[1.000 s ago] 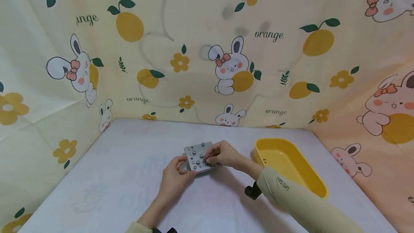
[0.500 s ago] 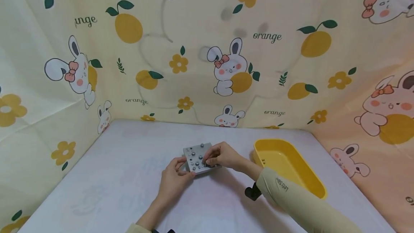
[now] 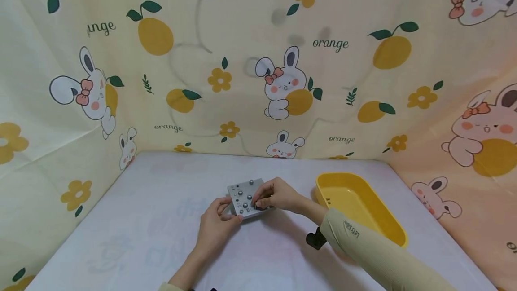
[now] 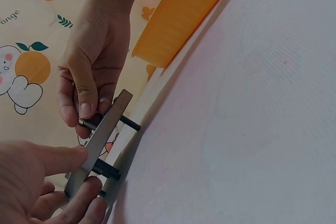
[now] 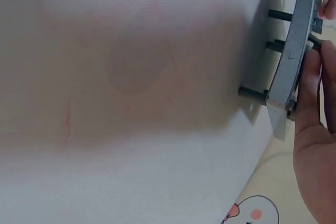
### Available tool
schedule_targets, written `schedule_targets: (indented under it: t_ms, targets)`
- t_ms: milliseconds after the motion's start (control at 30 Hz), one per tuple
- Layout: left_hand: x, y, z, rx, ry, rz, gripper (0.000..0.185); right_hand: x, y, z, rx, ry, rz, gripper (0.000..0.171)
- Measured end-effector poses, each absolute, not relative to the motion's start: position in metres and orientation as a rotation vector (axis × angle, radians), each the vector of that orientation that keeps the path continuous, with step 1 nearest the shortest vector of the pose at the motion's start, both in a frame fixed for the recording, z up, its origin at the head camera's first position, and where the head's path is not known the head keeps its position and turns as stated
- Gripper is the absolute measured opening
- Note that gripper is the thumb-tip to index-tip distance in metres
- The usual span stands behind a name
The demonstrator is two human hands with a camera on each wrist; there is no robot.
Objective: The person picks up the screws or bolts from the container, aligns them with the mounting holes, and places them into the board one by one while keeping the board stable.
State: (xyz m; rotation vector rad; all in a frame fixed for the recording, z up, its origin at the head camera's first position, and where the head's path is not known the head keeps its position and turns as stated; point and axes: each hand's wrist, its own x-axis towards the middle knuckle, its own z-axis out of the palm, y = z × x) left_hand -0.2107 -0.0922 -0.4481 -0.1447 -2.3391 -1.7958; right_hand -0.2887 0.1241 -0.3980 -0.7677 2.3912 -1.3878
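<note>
Centrally on the white table (image 3: 133, 237), a person's two hands work at a small grey metal plate (image 3: 246, 197) studded with screws. The left hand (image 3: 216, 226) grips the plate's near left corner, thumb on the top face and fingers curled beneath, as the left wrist view shows. The right hand (image 3: 278, 194) reaches over the plate's right side, its fingertips pinching a dark screw (image 4: 88, 124) that passes through the plate. From the right wrist view, the plate (image 5: 294, 51) stands on edge in the frame with several threaded screw shanks (image 5: 252, 94) sticking out of its underside toward the tabletop, the plate raised slightly off the surface. A yellow plastic tray (image 3: 400, 232) sits just right of the hands, near the right forearm's pale green sleeve (image 3: 375, 255). Behind the table hangs a cream cloth backdrop (image 3: 258, 57) printed with rabbits, oranges and flowers.
</note>
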Motion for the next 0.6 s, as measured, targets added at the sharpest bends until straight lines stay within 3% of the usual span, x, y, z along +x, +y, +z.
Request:
schedule_targets:
  t_ms: [400,600]
  targets:
    - [-0.211,-0.092,-0.446,-0.144,-2.351,-1.798,0.061,-0.286,0.121,-0.396,-0.865,2.559,-1.187,0.013]
    - [-0.211,-0.092,-0.447,-0.143,-2.348,-1.828,0.062,-0.279,0.130,-0.371,-0.925,2.653,-1.089,0.009]
